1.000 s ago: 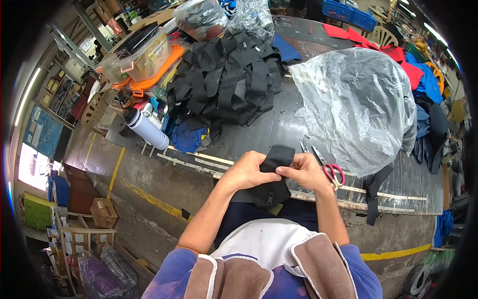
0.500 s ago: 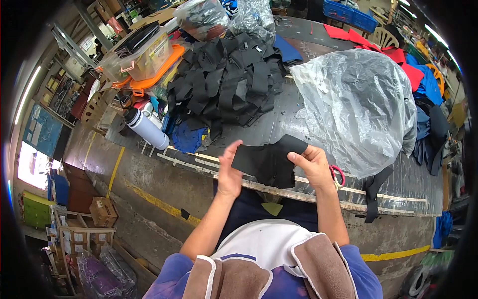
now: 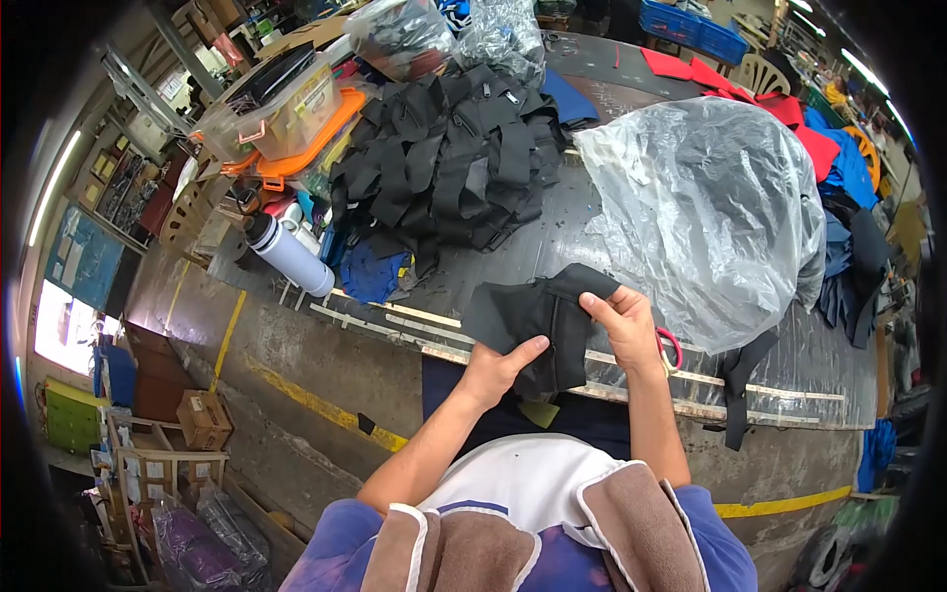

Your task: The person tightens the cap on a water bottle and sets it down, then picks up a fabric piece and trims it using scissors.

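Black fabric piece with a lengthwise seam or zipper strip [image 3: 570, 335] sits at lower centre of the frame, held in 2 hands over the dark worktable's [image 3: 567, 232] near edge. The left hand [image 3: 490, 377] pinches its lower edge, thumb on top; the right hand [image 3: 631, 333] pinches the upper right corner. Judging by the grips, it's being opened out and turned; shifting either hold calls for 1 hand keeping the cloth steady. Red-handled scissors [image 3: 677, 345] lie just beside the right hand.

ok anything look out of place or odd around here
A small dark scrap lies on the floor by the yellow line, perhaps a stray offcut. A black strip dangles over the near edge of the table and could slip off.
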Action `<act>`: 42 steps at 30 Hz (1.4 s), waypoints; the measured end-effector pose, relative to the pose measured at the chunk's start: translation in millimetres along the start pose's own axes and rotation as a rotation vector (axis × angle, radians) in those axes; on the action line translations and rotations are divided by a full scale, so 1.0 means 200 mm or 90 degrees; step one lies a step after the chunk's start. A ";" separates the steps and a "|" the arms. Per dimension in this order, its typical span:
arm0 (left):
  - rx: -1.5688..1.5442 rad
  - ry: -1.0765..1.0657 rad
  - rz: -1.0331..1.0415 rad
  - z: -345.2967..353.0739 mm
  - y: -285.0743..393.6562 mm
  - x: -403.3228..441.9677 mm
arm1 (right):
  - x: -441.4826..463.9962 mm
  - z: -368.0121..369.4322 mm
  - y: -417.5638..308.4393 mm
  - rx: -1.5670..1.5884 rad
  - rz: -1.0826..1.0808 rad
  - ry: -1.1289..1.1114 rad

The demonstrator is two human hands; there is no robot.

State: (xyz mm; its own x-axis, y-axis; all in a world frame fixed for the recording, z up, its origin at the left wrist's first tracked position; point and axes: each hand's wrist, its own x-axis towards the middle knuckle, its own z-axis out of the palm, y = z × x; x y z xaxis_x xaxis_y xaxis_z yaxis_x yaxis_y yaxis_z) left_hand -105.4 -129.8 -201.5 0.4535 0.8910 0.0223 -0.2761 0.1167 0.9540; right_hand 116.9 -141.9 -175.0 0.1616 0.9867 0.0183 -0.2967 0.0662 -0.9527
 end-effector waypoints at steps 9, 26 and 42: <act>-0.284 0.016 -0.269 0.10 -0.05 -0.04 | 0.06 -0.02 0.10 0.039 -0.022 0.037; -0.292 0.019 -0.267 0.08 -0.14 -0.09 | 0.08 -0.02 0.13 -0.036 -0.041 0.066; -0.303 0.015 -0.335 0.13 -0.09 -0.09 | 0.06 -0.01 0.06 -0.010 -0.071 0.071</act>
State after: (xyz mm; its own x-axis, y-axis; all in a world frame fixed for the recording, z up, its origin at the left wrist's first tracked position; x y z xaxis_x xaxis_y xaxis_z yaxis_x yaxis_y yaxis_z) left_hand -86.3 -158.9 -212.2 0.6120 0.6717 -0.4174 -0.3680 0.7091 0.6015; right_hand 117.2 -130.0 -187.2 0.2958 0.9509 0.0915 -0.2569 0.1714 -0.9511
